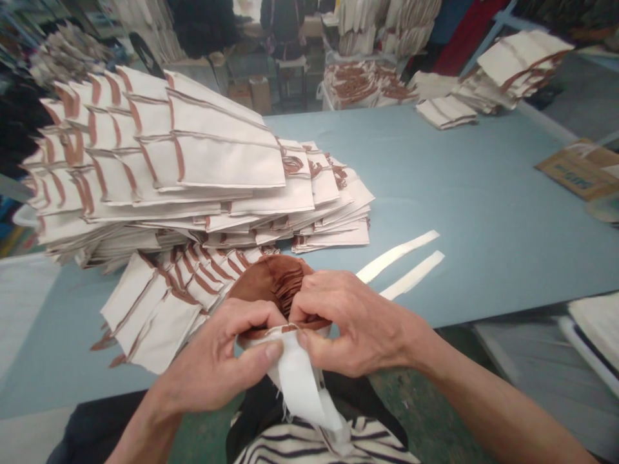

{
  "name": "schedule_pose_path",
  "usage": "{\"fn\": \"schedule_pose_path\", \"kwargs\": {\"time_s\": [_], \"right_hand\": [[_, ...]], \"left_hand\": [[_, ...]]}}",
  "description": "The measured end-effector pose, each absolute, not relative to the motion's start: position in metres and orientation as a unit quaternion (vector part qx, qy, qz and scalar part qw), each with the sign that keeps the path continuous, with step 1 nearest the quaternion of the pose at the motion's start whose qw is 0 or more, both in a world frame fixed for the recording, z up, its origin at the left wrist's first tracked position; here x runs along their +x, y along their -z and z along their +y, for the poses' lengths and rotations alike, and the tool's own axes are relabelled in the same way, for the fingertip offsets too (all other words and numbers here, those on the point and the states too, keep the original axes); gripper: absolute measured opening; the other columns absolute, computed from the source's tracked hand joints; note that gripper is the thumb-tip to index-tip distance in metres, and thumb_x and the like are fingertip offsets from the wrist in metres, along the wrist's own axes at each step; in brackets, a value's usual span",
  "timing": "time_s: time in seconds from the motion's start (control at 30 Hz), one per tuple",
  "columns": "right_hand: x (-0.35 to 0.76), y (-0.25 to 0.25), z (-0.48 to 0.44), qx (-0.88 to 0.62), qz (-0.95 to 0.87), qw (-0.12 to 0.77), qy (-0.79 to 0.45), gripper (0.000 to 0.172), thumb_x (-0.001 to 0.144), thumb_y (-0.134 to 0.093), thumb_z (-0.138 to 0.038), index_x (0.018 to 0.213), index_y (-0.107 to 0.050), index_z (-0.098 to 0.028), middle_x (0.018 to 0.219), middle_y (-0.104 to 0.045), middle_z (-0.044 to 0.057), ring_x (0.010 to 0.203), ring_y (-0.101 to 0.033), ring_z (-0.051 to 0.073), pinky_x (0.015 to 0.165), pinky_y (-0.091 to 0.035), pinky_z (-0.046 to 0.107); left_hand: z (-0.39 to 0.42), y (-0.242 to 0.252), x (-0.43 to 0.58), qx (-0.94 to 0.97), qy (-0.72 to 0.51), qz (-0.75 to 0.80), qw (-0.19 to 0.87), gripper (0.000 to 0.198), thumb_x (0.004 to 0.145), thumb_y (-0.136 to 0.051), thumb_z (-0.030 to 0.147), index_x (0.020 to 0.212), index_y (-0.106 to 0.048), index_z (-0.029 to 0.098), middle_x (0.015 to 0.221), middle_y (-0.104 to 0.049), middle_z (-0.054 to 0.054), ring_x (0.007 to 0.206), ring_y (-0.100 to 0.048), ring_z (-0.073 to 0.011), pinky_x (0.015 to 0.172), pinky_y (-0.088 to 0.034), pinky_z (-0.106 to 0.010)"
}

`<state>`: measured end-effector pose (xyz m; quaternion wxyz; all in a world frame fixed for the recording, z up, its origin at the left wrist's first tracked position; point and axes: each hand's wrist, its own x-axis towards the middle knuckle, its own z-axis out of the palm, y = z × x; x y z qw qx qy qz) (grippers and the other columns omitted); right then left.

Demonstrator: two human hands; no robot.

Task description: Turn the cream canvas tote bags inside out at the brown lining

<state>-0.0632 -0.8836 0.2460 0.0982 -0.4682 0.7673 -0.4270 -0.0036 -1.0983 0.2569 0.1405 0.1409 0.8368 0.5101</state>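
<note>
A piece of brown and white fabric (264, 278) is held up at the table's near edge, its brown side gathered in folds. My left hand (227, 354) pinches its rim from the left, thumb on the white side. Close beside it, my right hand (343, 322) pinches the same rim, thumb and index finger pressed together. From between the two thumbs a white strip (302, 393) hangs down toward the striped clothing, with loose threads at its left edge. Two more pale strips (399, 254) lie on the table just beyond my right hand.
Large stacks of white pieces with brown edging (217, 142) cover the left of the blue table (459, 187). A smaller fanned pile (149, 316) lies nearer. More folded pieces (447, 111) and a cardboard box (580, 171) sit at the right. A person (283, 29) is in the background.
</note>
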Motion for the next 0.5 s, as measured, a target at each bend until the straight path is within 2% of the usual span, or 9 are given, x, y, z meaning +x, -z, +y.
{"fn": "schedule_pose_path", "kwargs": {"time_s": [0.17, 0.37, 0.5], "right_hand": [[-0.062, -0.242, -0.882, -0.456, 0.763, 0.116, 0.443, 0.011, 0.081, -0.052, -0.012, 0.078, -0.060, -0.019, 0.070, -0.059, -0.002, 0.065, -0.050, 0.013, 0.064, -0.036, 0.027], [-0.061, -0.243, -0.881, -0.449, 0.803, 0.118, 0.374, 0.014, 0.084, -0.051, -0.012, 0.081, -0.062, -0.019, 0.072, -0.066, 0.001, 0.064, -0.052, 0.015, 0.061, -0.033, 0.029], [-0.063, -0.241, -0.879, -0.425, 0.778, 0.143, 0.441, 0.008, 0.082, -0.054, -0.017, 0.082, -0.061, -0.019, 0.073, -0.066, -0.001, 0.065, -0.052, 0.013, 0.062, -0.035, 0.026]], "left_hand": [[-1.092, -0.252, -0.006, 0.132, -0.516, 0.835, 0.140, 0.036, 0.094, -0.056, 0.030, 0.060, -0.051, 0.020, 0.054, -0.039, 0.007, 0.048, -0.037, -0.0087, 0.048, -0.027, -0.020], [-1.091, -0.247, -0.011, 0.145, -0.520, 0.832, 0.131, 0.035, 0.095, -0.053, 0.027, 0.062, -0.048, 0.020, 0.056, -0.041, 0.007, 0.050, -0.039, -0.0083, 0.049, -0.030, -0.020], [-1.094, -0.245, -0.013, 0.169, -0.501, 0.839, 0.128, 0.034, 0.098, -0.053, 0.026, 0.065, -0.052, 0.019, 0.058, -0.044, 0.007, 0.052, -0.040, -0.0076, 0.049, -0.031, -0.019]]}}
